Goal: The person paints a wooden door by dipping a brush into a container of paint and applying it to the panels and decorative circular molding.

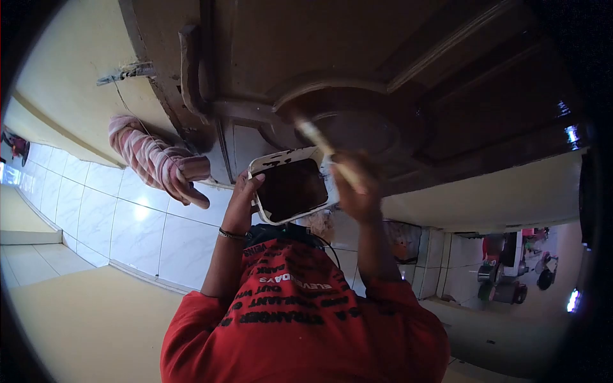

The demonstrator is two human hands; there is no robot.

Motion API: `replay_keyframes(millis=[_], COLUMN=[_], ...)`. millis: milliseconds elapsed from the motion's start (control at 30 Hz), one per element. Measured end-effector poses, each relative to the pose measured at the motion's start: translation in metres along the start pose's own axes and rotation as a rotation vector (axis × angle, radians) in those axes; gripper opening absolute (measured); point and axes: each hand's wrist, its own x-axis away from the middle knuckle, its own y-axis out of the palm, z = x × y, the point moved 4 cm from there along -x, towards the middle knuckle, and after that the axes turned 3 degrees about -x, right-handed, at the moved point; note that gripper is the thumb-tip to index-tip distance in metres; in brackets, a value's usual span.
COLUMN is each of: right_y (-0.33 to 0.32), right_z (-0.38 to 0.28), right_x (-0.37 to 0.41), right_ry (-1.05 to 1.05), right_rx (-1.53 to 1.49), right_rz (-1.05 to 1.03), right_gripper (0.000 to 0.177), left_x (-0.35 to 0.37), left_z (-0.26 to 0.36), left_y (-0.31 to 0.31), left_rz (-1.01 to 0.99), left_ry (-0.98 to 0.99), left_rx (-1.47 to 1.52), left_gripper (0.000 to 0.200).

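Observation:
My left hand (pixel 239 203) grips the near-left side of a white plastic tub (pixel 299 216), with the thumb over its rim. Dark brown paint (pixel 290 188) covers the tub's inside, and smears of it mark the far wall. In my right hand (pixel 359 188), beside the tub's right edge, is a paintbrush (pixel 314 136) with a pale handle, somewhat smeared by motion. Its head points up and left, overlapping the lower carved panel of a dark brown wooden door (pixel 306 45). The panel around the brush looks darker and glossier than the upper left part.
A curved door handle (pixel 189 70) and a metal latch (pixel 131 73) are at upper left. Below the latch hangs a twisted pink-and-white striped cloth (pixel 150 153). White tiles (pixel 137 217) cover the floor at left. Pots and other household items (pixel 507 281) stand at far right.

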Motion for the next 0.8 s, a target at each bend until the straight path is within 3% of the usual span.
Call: replay_keyframes(millis=[33, 133, 367, 467, 533, 667, 733, 800], right_y=[0.019, 0.052, 0.024, -0.006, -0.031, -0.073, -0.086, -0.092], right_z=[-0.006, -0.007, 0.005, 0.009, 0.011, 0.022, 0.022, 0.027], right_x=[-0.007, -0.014, -0.029, -0.025, -0.019, -0.002, 0.011, 0.026], right_ry=[-0.077, -0.046, -0.036, 0.023, 0.154, 0.223, 0.405, 0.360], right_rx=[-0.010, -0.086, -0.034, -0.069, -0.136, -0.009, -0.189, -0.233], right_rz=[-0.039, -0.075, 0.011, 0.105, 0.315, 0.466, 0.663, 0.663], right_gripper=[0.020, 0.021, 0.018, 0.015, 0.015, 0.018, 0.018, 0.015], left_x=[0.000, 0.010, 0.006, 0.003, -0.002, -0.010, -0.013, -0.015], left_z=[0.001, 0.008, -0.002, 0.000, -0.003, -0.006, -0.007, -0.007], left_y=[0.002, 0.006, -0.002, 0.001, 0.004, 0.012, 0.016, 0.016], left_rz=[-0.010, 0.027, 0.012, -0.002, -0.028, -0.099, -0.136, -0.148], left_ry=[0.024, -0.011, 0.000, -0.013, -0.041, -0.027, -0.035, -0.041], left_rx=[0.003, 0.023, 0.020, -0.009, -0.018, -0.032, -0.019, -0.022], left_gripper=[0.065, 0.064, 0.064, 0.065, 0.065, 0.064, 0.063, 0.063])
